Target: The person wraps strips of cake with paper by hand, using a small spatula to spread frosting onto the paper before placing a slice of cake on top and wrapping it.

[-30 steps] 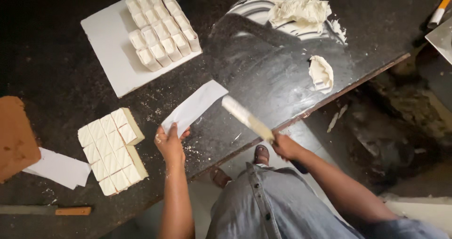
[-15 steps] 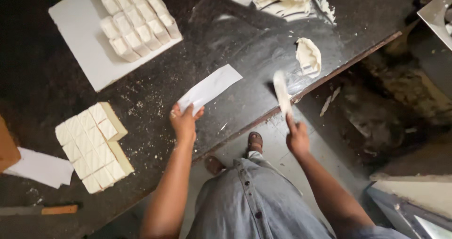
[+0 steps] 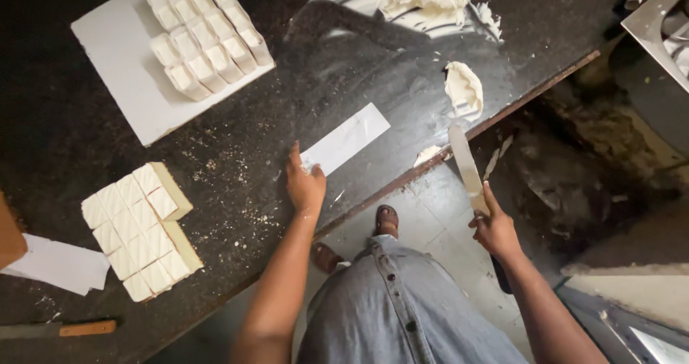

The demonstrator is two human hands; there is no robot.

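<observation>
Countertop [image 3: 86,192] of dark stone bears a white board [image 3: 118,63] of cut blocks; left hand [image 3: 305,185] lies flat, fingers apart, pinning a paper strip [image 3: 346,139] near the edge; right hand [image 3: 495,228] grips a cream-smeared knife [image 3: 465,164] beyond the edge.

Both arms reach forward from the body, bare to above the elbow. The left hand [image 3: 305,185] lies palm down, fingers together and pointing away, wrist straight, the forearm running back toward the torso in a nearly straight line. The right hand [image 3: 494,228] is out to the side and lower, past the edge, closed in a fist-like grip with the thumb along the top. Its forearm angles back toward the lower right, elbow out of view.
</observation>
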